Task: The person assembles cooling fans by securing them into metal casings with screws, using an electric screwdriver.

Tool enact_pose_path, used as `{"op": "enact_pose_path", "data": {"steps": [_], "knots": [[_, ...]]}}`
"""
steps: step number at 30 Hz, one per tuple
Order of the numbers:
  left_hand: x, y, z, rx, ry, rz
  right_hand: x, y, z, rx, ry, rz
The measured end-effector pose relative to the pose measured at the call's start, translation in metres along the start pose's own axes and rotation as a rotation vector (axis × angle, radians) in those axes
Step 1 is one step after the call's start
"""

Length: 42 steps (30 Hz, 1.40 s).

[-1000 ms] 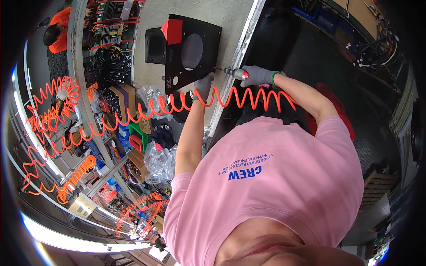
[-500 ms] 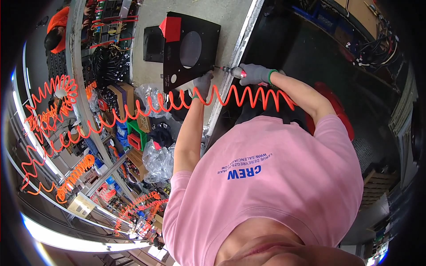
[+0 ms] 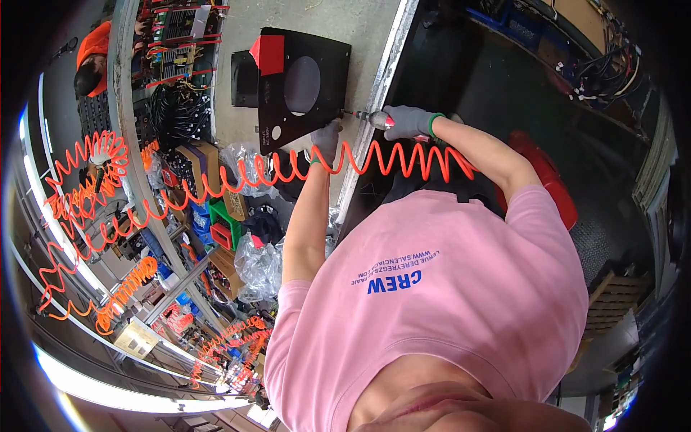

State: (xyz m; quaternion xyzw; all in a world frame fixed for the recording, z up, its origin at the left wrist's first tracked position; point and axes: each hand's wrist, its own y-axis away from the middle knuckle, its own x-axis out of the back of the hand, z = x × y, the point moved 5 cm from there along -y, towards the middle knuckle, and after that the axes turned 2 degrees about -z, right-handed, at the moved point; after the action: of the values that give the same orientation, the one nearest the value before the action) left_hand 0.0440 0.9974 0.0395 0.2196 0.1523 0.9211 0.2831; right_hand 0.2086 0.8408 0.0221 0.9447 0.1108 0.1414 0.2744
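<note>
While right hand (image 3: 407, 121) grips screwdriver (image 3: 368, 117), left hand (image 3: 325, 138) steadies black panel (image 3: 302, 83).

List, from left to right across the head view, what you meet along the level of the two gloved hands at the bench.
Bundle of black cables → black plate with a round hole → left hand on the plate's corner → right hand gripping the red-handled driver → red object on the floor.

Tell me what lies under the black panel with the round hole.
The black panel rests on the grey workbench, bench showing through its hole. Whatever the panel itself covers cannot be seen.
</note>
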Motion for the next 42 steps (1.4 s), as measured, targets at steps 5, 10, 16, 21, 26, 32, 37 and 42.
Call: {"op": "enact_pose_path", "data": {"steps": [5,10,16,21,26,32,37,42], "knots": [[0.002,-0.003,0.0,-0.019,-0.047,-0.014,-0.006,-0.008,0.008,0.017,-0.048,-0.001],[0.004,-0.001,-0.002,-0.004,-0.087,0.012,0.001,0.004,0.005,-0.014,-0.037,-0.04],[0.009,-0.005,-0.013,-0.074,-0.109,0.003,0.007,0.013,0.003,-0.067,0.049,-0.058],[-0.002,0.034,-0.014,-0.027,-0.241,0.417,0.005,0.014,0.011,-0.05,0.106,0.012],[-0.04,0.045,-0.019,0.201,0.286,0.046,0.008,0.019,0.012,-0.08,0.112,-0.003],[-0.049,0.021,-0.023,0.423,0.346,0.034,0.009,0.028,-0.003,-0.074,0.163,-0.04],[-0.041,0.022,-0.033,0.369,0.464,0.11,0.006,0.033,-0.017,-0.057,0.223,-0.046],[0.001,0.052,-0.073,0.442,0.798,0.277,-0.007,0.017,-0.043,-0.02,0.241,-0.132]]}}
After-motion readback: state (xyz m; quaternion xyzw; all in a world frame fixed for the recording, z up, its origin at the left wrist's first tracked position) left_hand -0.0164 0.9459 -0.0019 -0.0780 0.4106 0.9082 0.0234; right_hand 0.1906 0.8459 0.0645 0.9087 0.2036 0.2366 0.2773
